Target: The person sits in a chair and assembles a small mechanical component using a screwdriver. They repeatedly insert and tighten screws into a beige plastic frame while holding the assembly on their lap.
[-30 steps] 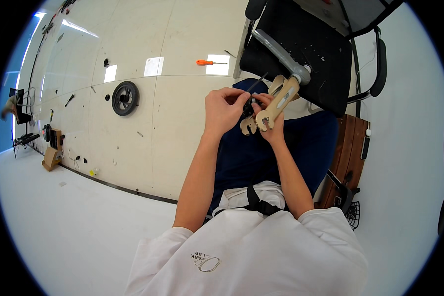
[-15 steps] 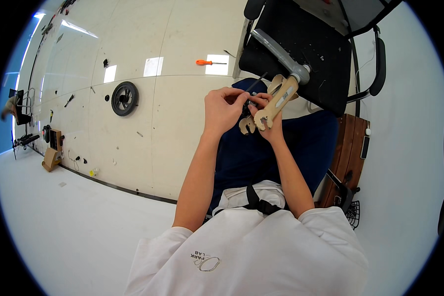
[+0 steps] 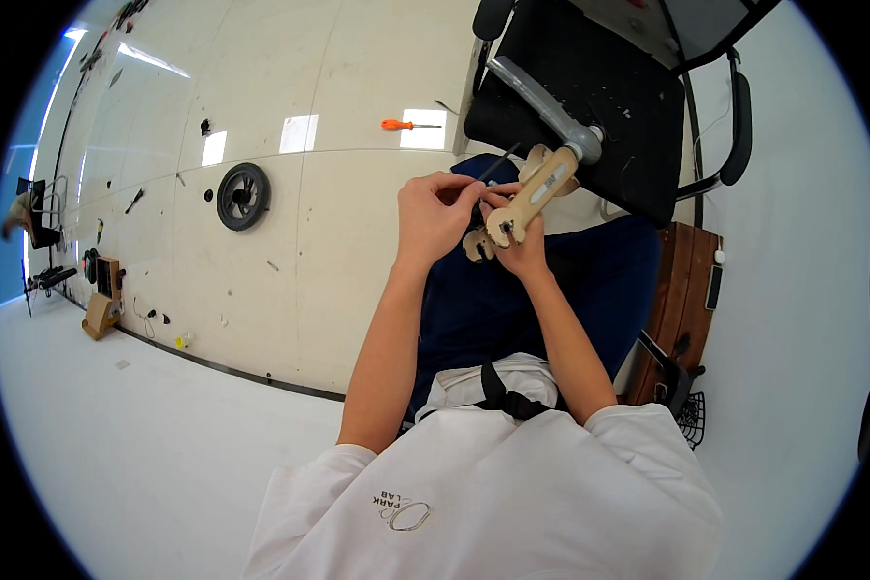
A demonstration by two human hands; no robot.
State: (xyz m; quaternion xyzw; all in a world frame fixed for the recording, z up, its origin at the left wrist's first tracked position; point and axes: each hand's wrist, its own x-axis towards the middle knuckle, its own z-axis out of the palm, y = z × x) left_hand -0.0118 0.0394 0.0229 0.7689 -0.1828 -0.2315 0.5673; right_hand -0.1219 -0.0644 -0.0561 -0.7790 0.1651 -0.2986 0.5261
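A beige two-legged fork (image 3: 537, 198) with a grey tube stem (image 3: 541, 95) lies slantwise, its stem over the black chair seat and its slotted ends toward me. My right hand (image 3: 525, 253) grips it from below, between and behind the legs, so part of the fingers is hidden. With its fingertips pinched together, my left hand (image 3: 437, 215) holds a thin dark rod (image 3: 499, 162) beside the fork; the rod's kind does not show. Something small and dark sits between the hands near the fork's lower leg, mostly covered.
A black office chair (image 3: 590, 72) stands ahead on the right. On the tiled floor lie an orange-handled screwdriver (image 3: 396, 125), a black wheel (image 3: 244, 196) and several small parts. A cardboard box (image 3: 99, 315) sits by the left wall, a wooden cabinet (image 3: 681, 300) to my right.
The fork's slotted ends have shifted slightly left and up, turning a little in my right hand. My left hand keeps its pinch on the rod, nearly in place.
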